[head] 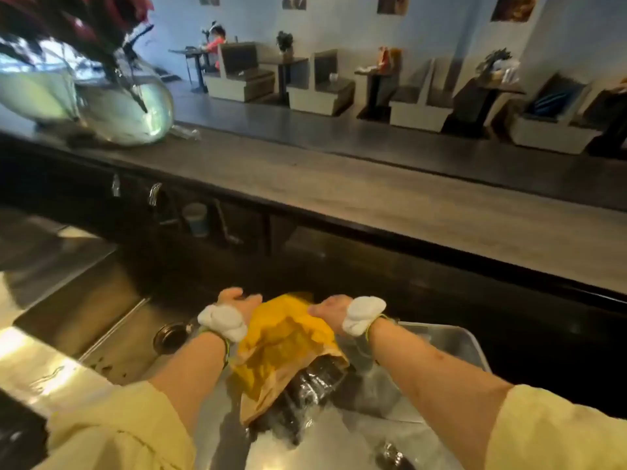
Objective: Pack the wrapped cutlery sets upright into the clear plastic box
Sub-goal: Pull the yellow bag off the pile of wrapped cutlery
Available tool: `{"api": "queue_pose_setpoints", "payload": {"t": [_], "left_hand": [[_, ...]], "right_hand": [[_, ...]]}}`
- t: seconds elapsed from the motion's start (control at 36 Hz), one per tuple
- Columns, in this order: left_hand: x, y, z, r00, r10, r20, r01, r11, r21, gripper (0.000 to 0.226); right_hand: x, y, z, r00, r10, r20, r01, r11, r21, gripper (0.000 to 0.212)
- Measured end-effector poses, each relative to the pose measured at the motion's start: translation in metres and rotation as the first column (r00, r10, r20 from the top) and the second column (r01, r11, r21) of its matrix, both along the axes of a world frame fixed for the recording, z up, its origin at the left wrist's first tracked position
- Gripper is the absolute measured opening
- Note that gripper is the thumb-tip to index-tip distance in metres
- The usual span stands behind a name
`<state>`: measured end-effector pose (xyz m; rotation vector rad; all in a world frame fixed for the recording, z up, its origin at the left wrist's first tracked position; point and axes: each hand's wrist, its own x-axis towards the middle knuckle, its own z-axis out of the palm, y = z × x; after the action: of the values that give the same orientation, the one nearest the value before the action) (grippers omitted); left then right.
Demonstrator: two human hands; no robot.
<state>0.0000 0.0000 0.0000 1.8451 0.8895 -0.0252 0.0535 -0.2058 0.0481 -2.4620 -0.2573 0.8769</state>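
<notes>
1. Paper bag (281, 340): yellow over brown, crumpled and soft. It is upended with its mouth over the box; we judge this is so the contents slide out.
2. Left hand (237, 300) and right hand (330, 308): each clenches the paper at the bag's raised closed end. The fingertips are hidden from us.
3. Cutlery sets (305, 398): dark rolls in glossy clear wrap, bunched at the bag's mouth. They lie slanted, not yet upright.
4. Loose set (393, 452): lies blurred inside the box, near its front wall.
5. Clear box (451, 340): thin hazy walls and rounded corners. It stands on the steel worktop, at the sink's (112, 320) right edge.
</notes>
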Motion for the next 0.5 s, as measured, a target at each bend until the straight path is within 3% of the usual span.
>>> {"api": "queue_pose_setpoints", "payload": {"t": [0.06, 0.11, 0.19, 0.28, 0.33, 0.39, 0.44, 0.5], "left_hand": [[-0.018, -0.002, -0.014, 0.994, 0.09, -0.069, -0.087, 0.995, 0.047, 0.069], [-0.041, -0.003, -0.031, 0.972, 0.169, -0.162, -0.17, 0.985, 0.002, 0.08], [-0.056, -0.01, -0.042, 0.925, 0.147, -0.349, -0.168, 0.985, -0.031, 0.101], [-0.06, -0.022, -0.056, 0.948, -0.001, -0.317, -0.053, 0.985, -0.163, 0.113], [-0.06, -0.025, -0.076, 0.962, 0.018, -0.271, -0.082, 0.97, -0.227, 0.136], [-0.057, -0.021, -0.097, 0.958, 0.034, -0.286, -0.114, 0.957, -0.265, 0.149], [-0.054, -0.02, -0.089, 0.967, 0.044, -0.25, -0.128, 0.934, -0.334, 0.136], [-0.053, -0.032, -0.053, 0.984, 0.028, -0.178, -0.101, 0.904, -0.415, 0.102]], "right_hand": [[-0.004, 0.005, -0.01, 0.997, 0.046, 0.061, -0.038, 0.991, -0.129, 0.071], [-0.006, 0.014, -0.031, 1.0, 0.003, -0.011, -0.005, 0.988, -0.152, 0.076], [-0.008, 0.023, -0.053, 0.992, -0.085, -0.092, 0.075, 0.991, -0.115, 0.094], [-0.009, 0.024, -0.064, 0.979, -0.12, -0.165, 0.125, 0.992, 0.02, 0.098], [-0.011, 0.026, -0.07, 0.976, -0.078, -0.205, 0.101, 0.99, 0.103, 0.087], [-0.015, 0.026, -0.068, 0.965, -0.077, -0.25, 0.121, 0.979, 0.167, 0.091], [-0.018, 0.028, -0.067, 0.93, -0.144, -0.337, 0.226, 0.949, 0.218, 0.097], [-0.02, 0.028, -0.064, 0.878, -0.24, -0.414, 0.359, 0.902, 0.239, 0.093]]}}
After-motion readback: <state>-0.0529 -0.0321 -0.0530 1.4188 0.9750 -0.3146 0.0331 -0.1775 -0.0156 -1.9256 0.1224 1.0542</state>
